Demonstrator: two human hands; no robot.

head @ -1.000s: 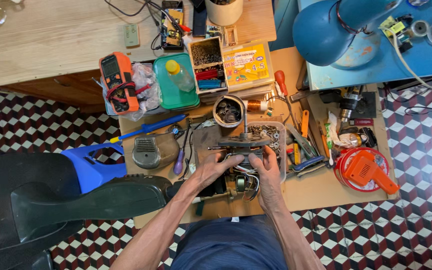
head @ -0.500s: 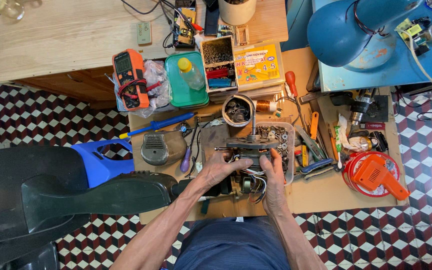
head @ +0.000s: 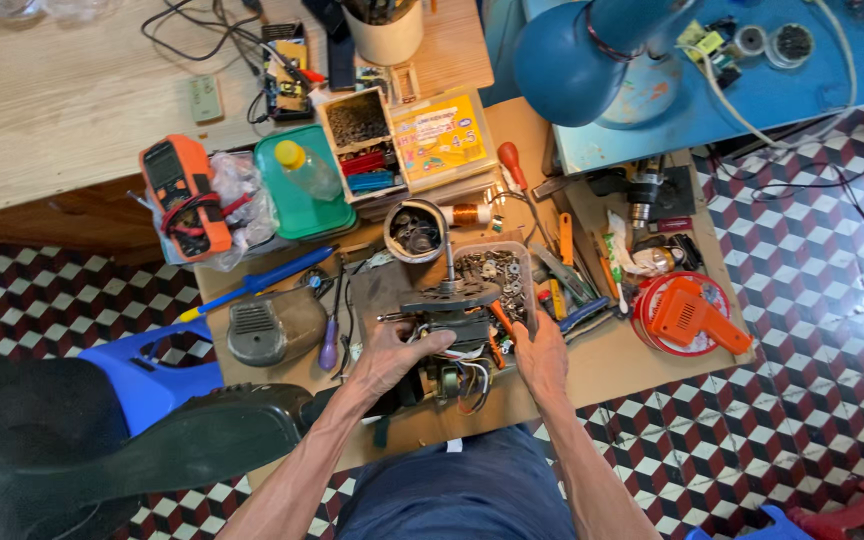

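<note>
Clear plastic tray [head: 524,262] of screws [head: 497,272]

A repair workshop: around the motor [head: 449,335] on the bench [head: 612,375] lie a multimeter [head: 184,195], screwdrivers [head: 330,330], parts boxes [head: 362,140] and a drill [head: 692,318]

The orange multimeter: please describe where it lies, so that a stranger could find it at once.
Start at the pale wooden table along the top left. At its front edge, left of the green tray with a yellow-capped bottle, lies the orange multimeter. It alone has a dark face in an orange case with red and black leads wrapped around it.
</note>
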